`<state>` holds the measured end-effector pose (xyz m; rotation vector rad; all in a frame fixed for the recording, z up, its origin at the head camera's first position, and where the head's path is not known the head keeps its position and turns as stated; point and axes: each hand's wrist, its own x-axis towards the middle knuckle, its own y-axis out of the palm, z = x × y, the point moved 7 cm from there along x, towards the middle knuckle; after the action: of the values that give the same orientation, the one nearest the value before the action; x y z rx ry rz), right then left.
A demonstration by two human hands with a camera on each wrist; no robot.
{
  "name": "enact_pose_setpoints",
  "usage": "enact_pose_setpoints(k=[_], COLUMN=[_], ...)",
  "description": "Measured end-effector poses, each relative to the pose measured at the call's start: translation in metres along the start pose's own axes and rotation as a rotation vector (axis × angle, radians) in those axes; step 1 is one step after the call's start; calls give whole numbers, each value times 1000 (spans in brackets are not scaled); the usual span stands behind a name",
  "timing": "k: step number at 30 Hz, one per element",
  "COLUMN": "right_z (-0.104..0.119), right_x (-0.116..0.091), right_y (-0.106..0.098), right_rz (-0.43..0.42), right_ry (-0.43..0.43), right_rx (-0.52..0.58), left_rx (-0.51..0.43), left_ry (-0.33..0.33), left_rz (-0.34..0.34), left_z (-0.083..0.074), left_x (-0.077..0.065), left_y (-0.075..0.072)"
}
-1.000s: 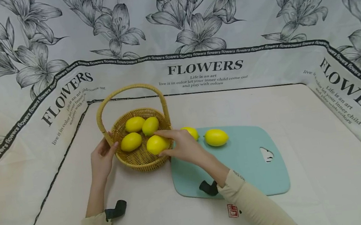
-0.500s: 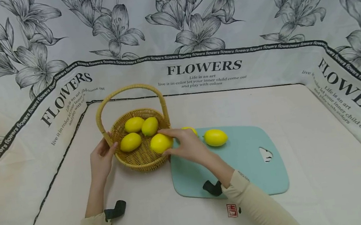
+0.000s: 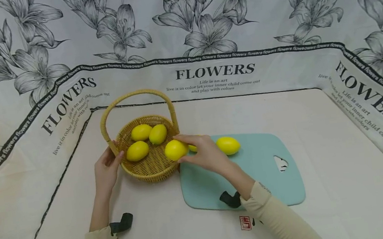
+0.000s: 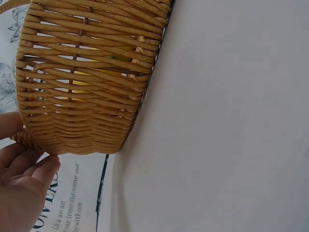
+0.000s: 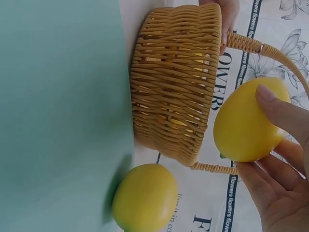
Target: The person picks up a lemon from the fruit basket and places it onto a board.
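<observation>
My left hand [image 3: 106,171] grips the base of the handle at the left side of a round wicker basket [image 3: 153,177]. Three lemons lie inside, among them a front one [image 3: 137,151]. Between the thumb and fingers of my right hand [image 3: 210,155] is another lemon [image 5: 248,121], held up over the basket's right rim. On the light-blue cutting board [image 3: 264,174] rests a lemon [image 3: 228,145]. A further lemon [image 3: 193,148] is mostly hidden behind my right hand. Through the weave, the left wrist view shows bits of yellow.
A white tablecloth [image 3: 162,228] lies under the basket and board. Fabric [image 3: 215,76] printed with flowers and lettering rises at the back and sides. The basket's tall arched handle [image 3: 133,94] stands upright. Dark wrist devices [image 3: 121,223] sit on both forearms.
The right hand has moved right with its lemon, from above the basket's inside to its right rim, covering more of the lemon behind. The left hand keeps its hold on the basket.
</observation>
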<state>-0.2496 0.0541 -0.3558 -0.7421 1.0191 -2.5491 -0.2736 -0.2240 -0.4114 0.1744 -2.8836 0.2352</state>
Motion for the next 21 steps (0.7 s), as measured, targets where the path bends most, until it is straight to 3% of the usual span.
enact_pose_setpoints(k=[8,21], right_z=[-4,-12], right_x=[-6,-16], right_y=[-5,-14], right_rz=[-16,-30], right_ry=[1,41], right_rx=[5,-20], left_rx=[14,54], left_ry=[-20,2], left_rz=[-8,-24], left_z=[21,19], left_x=[7,6], left_y=[-3,-3])
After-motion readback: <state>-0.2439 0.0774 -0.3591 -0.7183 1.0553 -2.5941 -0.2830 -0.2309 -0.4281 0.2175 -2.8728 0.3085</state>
